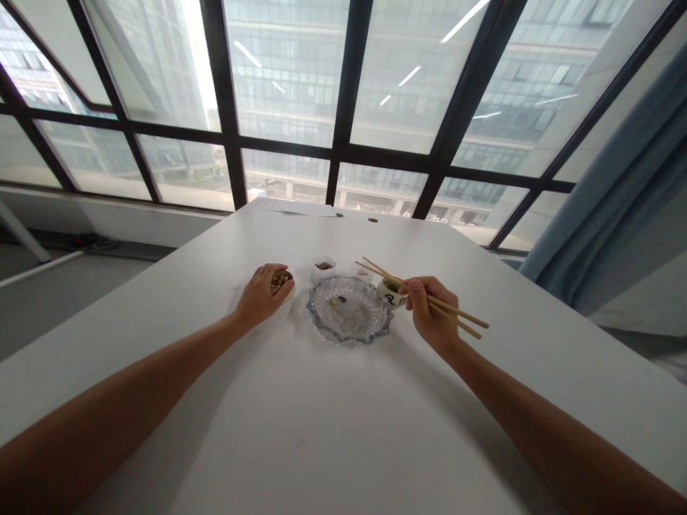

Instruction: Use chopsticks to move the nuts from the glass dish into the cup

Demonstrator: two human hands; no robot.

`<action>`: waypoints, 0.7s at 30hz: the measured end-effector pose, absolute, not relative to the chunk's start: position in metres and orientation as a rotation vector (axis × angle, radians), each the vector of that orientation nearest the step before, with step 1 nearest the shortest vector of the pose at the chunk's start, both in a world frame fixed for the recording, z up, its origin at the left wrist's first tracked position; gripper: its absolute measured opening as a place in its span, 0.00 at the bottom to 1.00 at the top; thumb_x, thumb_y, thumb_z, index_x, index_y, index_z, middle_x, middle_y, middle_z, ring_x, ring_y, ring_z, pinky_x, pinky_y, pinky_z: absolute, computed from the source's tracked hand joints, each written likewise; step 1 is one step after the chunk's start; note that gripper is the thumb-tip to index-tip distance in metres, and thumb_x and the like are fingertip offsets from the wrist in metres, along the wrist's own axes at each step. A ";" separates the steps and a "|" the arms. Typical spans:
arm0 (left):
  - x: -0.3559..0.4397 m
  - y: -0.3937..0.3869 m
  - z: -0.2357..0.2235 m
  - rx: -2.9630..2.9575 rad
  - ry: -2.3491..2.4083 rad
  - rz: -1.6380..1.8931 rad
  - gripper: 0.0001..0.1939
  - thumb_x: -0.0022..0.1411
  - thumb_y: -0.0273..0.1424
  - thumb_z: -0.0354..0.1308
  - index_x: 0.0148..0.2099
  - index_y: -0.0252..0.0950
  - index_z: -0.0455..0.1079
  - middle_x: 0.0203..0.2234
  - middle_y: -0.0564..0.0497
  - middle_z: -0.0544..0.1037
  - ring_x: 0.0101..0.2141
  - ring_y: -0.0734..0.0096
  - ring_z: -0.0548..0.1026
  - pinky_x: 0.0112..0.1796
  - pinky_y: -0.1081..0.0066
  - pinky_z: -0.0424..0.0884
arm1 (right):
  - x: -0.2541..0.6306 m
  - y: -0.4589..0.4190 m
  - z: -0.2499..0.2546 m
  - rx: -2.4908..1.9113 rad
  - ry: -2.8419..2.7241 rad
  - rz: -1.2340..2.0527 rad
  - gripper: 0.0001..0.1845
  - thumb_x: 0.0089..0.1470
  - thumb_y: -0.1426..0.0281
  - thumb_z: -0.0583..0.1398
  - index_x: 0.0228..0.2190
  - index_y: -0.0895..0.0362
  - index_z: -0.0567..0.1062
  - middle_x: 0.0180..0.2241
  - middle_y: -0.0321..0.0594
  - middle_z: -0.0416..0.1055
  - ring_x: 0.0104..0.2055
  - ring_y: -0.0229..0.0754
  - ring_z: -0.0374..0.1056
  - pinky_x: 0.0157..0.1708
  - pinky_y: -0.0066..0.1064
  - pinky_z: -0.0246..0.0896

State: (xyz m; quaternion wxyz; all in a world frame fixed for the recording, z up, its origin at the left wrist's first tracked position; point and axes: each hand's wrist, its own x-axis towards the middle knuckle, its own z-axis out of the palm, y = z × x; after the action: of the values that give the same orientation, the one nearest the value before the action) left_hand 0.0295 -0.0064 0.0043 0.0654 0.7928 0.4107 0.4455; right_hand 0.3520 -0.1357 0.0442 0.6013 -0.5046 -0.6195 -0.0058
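My left hand (262, 295) is closed round the side of a small bowl (290, 292) holding brownish, bean-like pieces (278, 280). In my right hand (434, 309) is a pair of wooden chopsticks (387, 273), their tips pointing left above the far right of a clear glass plate (351, 323). The scalloped plate sits between my hands, with a yellowish bit (333, 302) and a dark bit (342, 299) on it. Just left of my right hand stands a cream cup (391, 296) with black markings and dark contents. Whether my fingers touch that cup, I cannot tell.
Behind the plate are a white cup (323, 270) with dark pieces and another small white cup (363, 274), partly hidden by the chopsticks. Papers (293, 207) lie at the far edge of the white table (300, 422). Windows and a blue curtain (606, 207) lie beyond.
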 end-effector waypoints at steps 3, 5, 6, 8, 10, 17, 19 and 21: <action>0.030 -0.006 0.005 2.401 1.242 1.348 0.17 0.65 0.41 0.54 0.51 0.37 0.68 0.46 0.42 0.77 0.49 0.55 0.74 0.54 0.53 0.70 | 0.346 -0.142 0.040 -1.166 -1.589 0.136 0.27 0.65 0.49 0.55 0.26 0.55 0.76 0.20 0.38 0.73 0.19 0.38 0.64 0.20 0.30 0.59; 0.030 -0.006 0.004 2.405 1.242 1.354 0.17 0.65 0.41 0.54 0.51 0.37 0.68 0.46 0.42 0.77 0.49 0.55 0.74 0.53 0.53 0.71 | 0.343 -0.143 0.035 -1.186 -1.660 0.185 0.29 0.65 0.48 0.55 0.24 0.55 0.76 0.19 0.39 0.72 0.20 0.39 0.64 0.20 0.31 0.59; 0.030 -0.006 0.004 2.405 1.240 1.359 0.17 0.65 0.41 0.54 0.51 0.37 0.68 0.46 0.42 0.77 0.49 0.55 0.74 0.53 0.53 0.71 | 0.342 -0.143 0.033 -1.197 -1.668 0.197 0.30 0.65 0.47 0.54 0.23 0.54 0.76 0.19 0.39 0.71 0.20 0.39 0.64 0.19 0.31 0.58; 0.031 -0.006 0.004 2.404 1.236 1.367 0.17 0.65 0.41 0.54 0.51 0.37 0.68 0.46 0.42 0.77 0.49 0.55 0.74 0.53 0.53 0.71 | 0.342 -0.142 0.030 -1.215 -1.667 0.222 0.30 0.64 0.46 0.54 0.23 0.54 0.77 0.20 0.40 0.72 0.20 0.40 0.64 0.19 0.32 0.58; 0.031 -0.006 0.003 2.406 1.234 1.363 0.17 0.65 0.41 0.54 0.51 0.37 0.68 0.46 0.42 0.77 0.49 0.55 0.74 0.53 0.53 0.71 | 0.342 -0.140 0.029 -1.230 -1.672 0.250 0.29 0.63 0.46 0.55 0.23 0.53 0.77 0.21 0.40 0.73 0.20 0.40 0.64 0.19 0.32 0.58; 0.030 -0.006 0.004 2.411 1.232 1.353 0.16 0.65 0.40 0.55 0.51 0.37 0.68 0.46 0.42 0.77 0.49 0.55 0.74 0.53 0.53 0.71 | 0.344 -0.140 0.028 -1.242 -1.656 0.297 0.28 0.62 0.46 0.57 0.23 0.53 0.78 0.19 0.39 0.72 0.19 0.40 0.63 0.19 0.33 0.57; 0.030 -0.006 0.003 2.408 1.230 1.363 0.16 0.65 0.40 0.55 0.51 0.37 0.68 0.46 0.42 0.77 0.49 0.55 0.74 0.53 0.53 0.71 | 0.344 -0.140 0.028 -1.241 -1.658 0.295 0.28 0.62 0.47 0.58 0.23 0.53 0.78 0.19 0.39 0.71 0.19 0.39 0.62 0.19 0.32 0.55; 0.030 -0.005 0.002 2.406 1.229 1.372 0.16 0.65 0.41 0.54 0.51 0.37 0.68 0.46 0.42 0.77 0.49 0.55 0.74 0.53 0.53 0.71 | 0.343 -0.140 0.028 -1.245 -1.658 0.297 0.27 0.62 0.47 0.57 0.23 0.54 0.78 0.19 0.39 0.70 0.19 0.39 0.61 0.19 0.32 0.54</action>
State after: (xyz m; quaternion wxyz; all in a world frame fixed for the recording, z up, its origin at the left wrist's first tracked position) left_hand 0.0304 -0.0052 0.0023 0.0560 0.7928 0.4050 0.4521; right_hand 0.3431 -0.1404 0.0283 0.5000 -0.5148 -0.6855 0.1226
